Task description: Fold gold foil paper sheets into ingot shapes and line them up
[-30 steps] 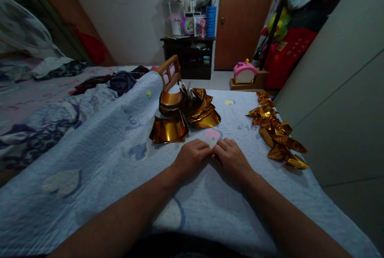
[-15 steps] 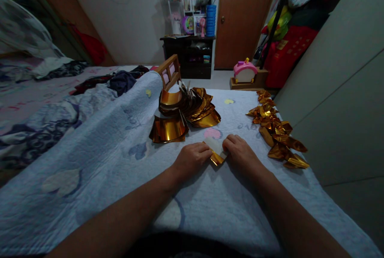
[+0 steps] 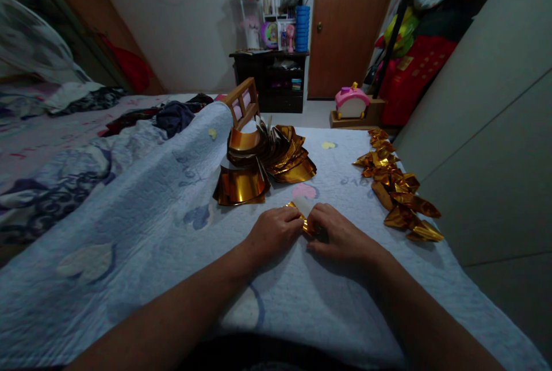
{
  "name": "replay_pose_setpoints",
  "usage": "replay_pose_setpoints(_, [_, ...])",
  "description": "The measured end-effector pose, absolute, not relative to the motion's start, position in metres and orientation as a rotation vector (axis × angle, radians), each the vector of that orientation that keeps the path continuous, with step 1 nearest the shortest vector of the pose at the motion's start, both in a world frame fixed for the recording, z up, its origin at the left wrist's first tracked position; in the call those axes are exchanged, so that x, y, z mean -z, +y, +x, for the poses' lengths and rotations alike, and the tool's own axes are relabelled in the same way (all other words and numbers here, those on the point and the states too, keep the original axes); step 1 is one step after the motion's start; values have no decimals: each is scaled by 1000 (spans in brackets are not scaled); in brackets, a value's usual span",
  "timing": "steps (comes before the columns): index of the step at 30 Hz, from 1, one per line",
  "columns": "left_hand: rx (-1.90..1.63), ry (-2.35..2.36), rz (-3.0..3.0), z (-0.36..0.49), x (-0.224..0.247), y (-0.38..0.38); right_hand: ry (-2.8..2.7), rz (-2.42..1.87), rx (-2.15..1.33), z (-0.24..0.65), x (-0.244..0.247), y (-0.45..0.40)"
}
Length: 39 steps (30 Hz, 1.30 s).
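Note:
A small sheet of gold foil paper (image 3: 304, 205), its pale back facing up and a shiny gold strip folded along the near side, lies on the quilt between my hands. My left hand (image 3: 276, 232) grips its left part with curled fingers. From the right, my right hand (image 3: 338, 233) pinches the folded gold edge, thumb on the near side. The fingers of both hands cover much of the paper. Beyond my left hand lies a fanned stack of gold foil sheets (image 3: 244, 184). Folded gold foil pieces (image 3: 403, 201) lie in a row to the right.
A pale blue quilt (image 3: 150, 256) with heart patterns covers the surface and rises in a ridge at left. A wooden frame (image 3: 244, 98) stands behind the stack. Past the far edge is a pink toy (image 3: 352, 102); a white cabinet (image 3: 495, 146) borders the right.
My right hand has moved left and slightly nearer, closing over the paper's gold edge beside my left hand. Less of the paper shows. The left hand has barely shifted.

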<state>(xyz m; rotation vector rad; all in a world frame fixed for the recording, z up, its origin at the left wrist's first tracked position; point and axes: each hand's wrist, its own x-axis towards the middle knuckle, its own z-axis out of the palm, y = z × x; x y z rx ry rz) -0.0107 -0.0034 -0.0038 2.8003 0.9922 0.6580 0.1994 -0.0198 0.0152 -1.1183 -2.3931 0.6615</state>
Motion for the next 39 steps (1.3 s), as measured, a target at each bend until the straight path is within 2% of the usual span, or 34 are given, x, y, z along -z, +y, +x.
replay_pose_setpoints(16, [-718, 843, 2436, -13, 1, 2, -2408, -1172, -510, 195, -3, -20])
replay_pose_setpoints(26, [-601, 913, 2395, -12, -1, 5, -2347, -1208, -786, 202, -9, -13])
replay_pose_setpoints(31, [-576, 931, 2360, -11, -2, 6, -2323, -1266, -819, 198, -12, -12])
replay_pose_setpoints(39, [-548, 999, 2377, -8, -3, 4, -2319, -1488, -555, 196, -4, -12])
